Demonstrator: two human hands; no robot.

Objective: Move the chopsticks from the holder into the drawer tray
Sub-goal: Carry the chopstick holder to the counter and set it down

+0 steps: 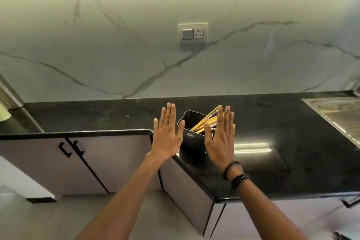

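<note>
Left grip (166, 138) and right grip (221, 140), both wide and empty, flank the holder (191, 140) of chopsticks (204, 121).

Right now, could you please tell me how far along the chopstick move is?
Done: nothing visible; the yellow chopsticks stand in the black rectangular holder on the glossy black countertop. In hand: nothing; the left hand and right hand are raised flat and open, either side of the holder. Left: every chopstick has to go across, and no open drawer tray is in view.

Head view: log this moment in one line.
left hand open | right hand open | chopsticks in holder | holder on counter
</note>
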